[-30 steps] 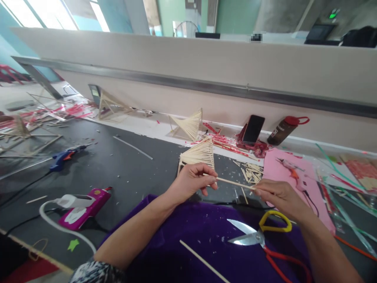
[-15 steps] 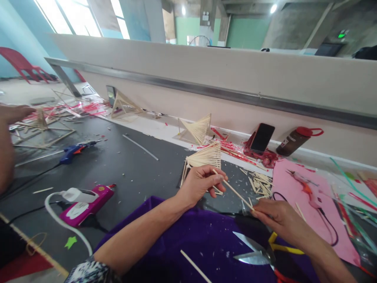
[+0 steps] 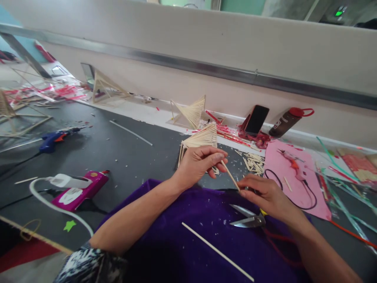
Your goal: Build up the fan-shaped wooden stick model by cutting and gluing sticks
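Observation:
My left hand [image 3: 200,163] pinches the upper end of a thin wooden stick [image 3: 230,176]. My right hand [image 3: 260,193] holds the lower end of the same stick between its fingertips, so the stick slants down to the right between the two hands. Just below my right hand lie scissors [image 3: 247,219] with open blades on the purple cloth [image 3: 182,251] over my lap. A second, longer stick [image 3: 216,251] lies loose on that cloth. Behind my left hand stands a fan-shaped stick model [image 3: 200,139].
A pile of short cut sticks [image 3: 253,163] lies beside a pink sheet [image 3: 290,173] with a glue gun on it. A phone [image 3: 256,120] and a bottle [image 3: 287,121] lean on the wall. At the left are a pink power strip [image 3: 78,190] and a blue glue gun [image 3: 54,137].
My right hand has moved left and nearer to my left hand, and the stick has tilted from nearly level to steeply slanted. The view has dipped downward.

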